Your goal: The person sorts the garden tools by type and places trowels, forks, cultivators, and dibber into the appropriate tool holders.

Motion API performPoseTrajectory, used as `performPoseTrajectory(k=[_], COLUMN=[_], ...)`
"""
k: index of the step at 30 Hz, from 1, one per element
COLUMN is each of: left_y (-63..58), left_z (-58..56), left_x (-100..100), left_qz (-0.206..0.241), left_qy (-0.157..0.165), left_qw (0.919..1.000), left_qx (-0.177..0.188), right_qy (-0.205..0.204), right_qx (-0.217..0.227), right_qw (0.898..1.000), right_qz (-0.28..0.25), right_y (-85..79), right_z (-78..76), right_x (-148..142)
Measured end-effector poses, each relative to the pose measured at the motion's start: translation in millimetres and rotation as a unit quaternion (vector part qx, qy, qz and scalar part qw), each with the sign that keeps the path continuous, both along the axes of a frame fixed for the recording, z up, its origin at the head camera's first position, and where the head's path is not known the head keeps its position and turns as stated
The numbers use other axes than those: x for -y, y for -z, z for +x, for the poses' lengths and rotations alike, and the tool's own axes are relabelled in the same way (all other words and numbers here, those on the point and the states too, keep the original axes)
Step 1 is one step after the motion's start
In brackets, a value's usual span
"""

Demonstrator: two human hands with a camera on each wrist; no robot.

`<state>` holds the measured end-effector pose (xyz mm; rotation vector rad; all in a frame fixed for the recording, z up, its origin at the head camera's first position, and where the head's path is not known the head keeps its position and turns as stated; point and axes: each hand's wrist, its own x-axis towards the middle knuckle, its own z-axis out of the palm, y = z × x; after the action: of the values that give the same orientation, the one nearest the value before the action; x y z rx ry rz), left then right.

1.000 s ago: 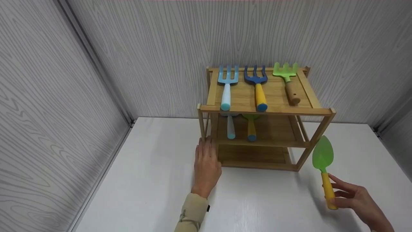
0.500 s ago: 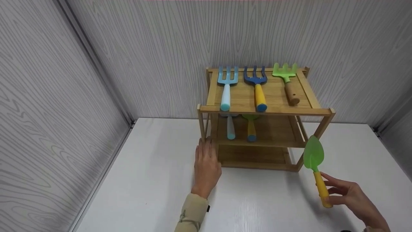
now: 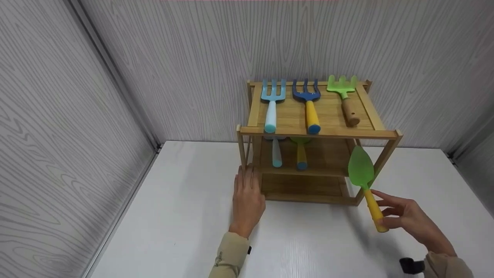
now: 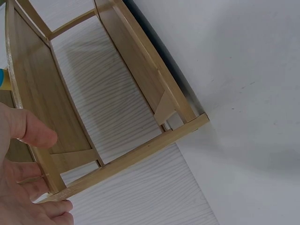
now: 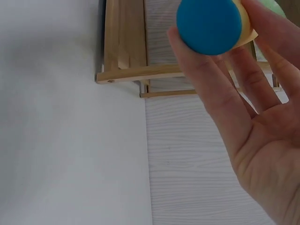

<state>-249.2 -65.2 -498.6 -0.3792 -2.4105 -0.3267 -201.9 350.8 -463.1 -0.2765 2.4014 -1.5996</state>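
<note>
A small garden trowel with a green blade and yellow handle [image 3: 373, 208] is pinched in my right hand [image 3: 411, 222] in front of the rack's right side. Its blade points up and away, overlapping the front right post. The right wrist view shows the handle's round blue end [image 5: 209, 26] between thumb and fingers. My left hand [image 3: 248, 202] holds the front left post of the wooden rack [image 3: 324, 133]. In the left wrist view its thumb [image 4: 35, 131] lies by a shelf edge, with fingers on both sides of the post.
On the top shelf lie a light blue hand fork [image 3: 272, 112], a dark blue fork with yellow handle [image 3: 311, 110] and a green fork with wooden handle [image 3: 349, 110]. Two tools, one with a pale handle [image 3: 276, 152], one with a yellow handle [image 3: 301, 154], lie on the middle shelf.
My right hand has carried the trowel left and a little upward, from beside the rack to before its right post. My left hand and the rack stay where they were.
</note>
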Motion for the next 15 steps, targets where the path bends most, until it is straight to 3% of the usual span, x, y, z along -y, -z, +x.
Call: performPoseTrajectory(k=[15], left_y=[-1.2], left_z=[1.1], left_x=[2], left_qz=[-0.007], left_qy=[0.003], left_qw=[0.9999], left_qx=[0.014], right_qy=[-0.014], right_qx=[-0.014], right_qw=[1.000], right_qz=[-0.005], right_y=[-21.1], right_z=[-14.2], right_x=[25])
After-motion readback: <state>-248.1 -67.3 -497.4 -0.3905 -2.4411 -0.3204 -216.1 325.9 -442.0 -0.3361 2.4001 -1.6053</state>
